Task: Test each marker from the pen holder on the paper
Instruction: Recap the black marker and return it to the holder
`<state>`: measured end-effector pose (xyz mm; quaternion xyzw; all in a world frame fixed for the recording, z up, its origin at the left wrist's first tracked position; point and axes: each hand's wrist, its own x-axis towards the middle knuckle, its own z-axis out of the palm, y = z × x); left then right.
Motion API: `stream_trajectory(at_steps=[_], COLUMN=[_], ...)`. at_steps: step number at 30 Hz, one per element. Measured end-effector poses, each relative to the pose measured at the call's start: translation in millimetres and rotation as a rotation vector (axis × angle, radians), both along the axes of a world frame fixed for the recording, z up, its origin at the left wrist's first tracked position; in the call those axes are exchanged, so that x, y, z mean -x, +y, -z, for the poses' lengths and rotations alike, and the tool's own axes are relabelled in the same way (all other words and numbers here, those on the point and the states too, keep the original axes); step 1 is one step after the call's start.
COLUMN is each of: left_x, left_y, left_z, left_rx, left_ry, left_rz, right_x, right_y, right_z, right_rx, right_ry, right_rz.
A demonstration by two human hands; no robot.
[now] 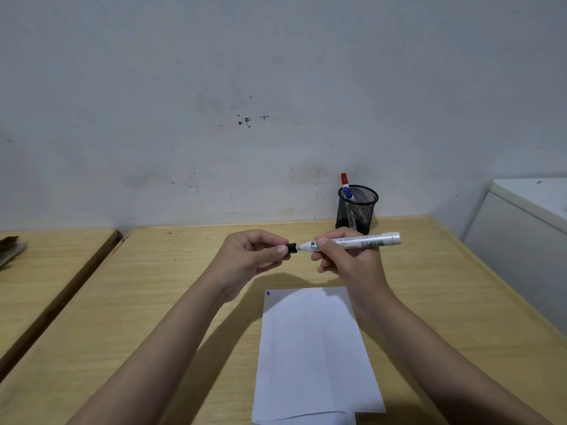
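My right hand [343,259] grips a white marker [362,241] by its barrel, held level above the desk. My left hand [254,251] pinches the marker's black cap [292,247] at its left end; the cap sits at the tip, and I cannot tell whether it is fully on. Below my hands lies a white sheet of paper [313,354] with two short dark strokes [268,293] in its top left corner. A black mesh pen holder [357,210] stands at the back of the desk by the wall, with a red-capped marker [344,179] and a blue-capped marker [348,193] in it.
The wooden desk [153,302] runs to the wall. A second wooden desk [46,262] stands to the left across a narrow gap, with a dark object [10,246] at its left edge. A white cabinet [527,228] stands to the right.
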<state>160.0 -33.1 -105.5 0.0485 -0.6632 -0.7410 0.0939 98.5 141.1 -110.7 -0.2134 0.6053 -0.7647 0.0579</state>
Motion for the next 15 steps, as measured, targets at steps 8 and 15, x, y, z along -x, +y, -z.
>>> stream_trajectory(at_steps=[8,15], left_x=[-1.1,-2.6], left_y=[9.5,11.9], left_z=[-7.5,-10.9], left_rx=[0.017,-0.027], left_ry=[0.060,0.167], left_rz=[-0.014,-0.077], right_x=[0.8,-4.1], right_y=[1.7,-2.0], right_z=[-6.8,-6.9], right_rx=[0.015,0.070], right_ry=[0.047,0.081], right_rz=[-0.069,-0.122])
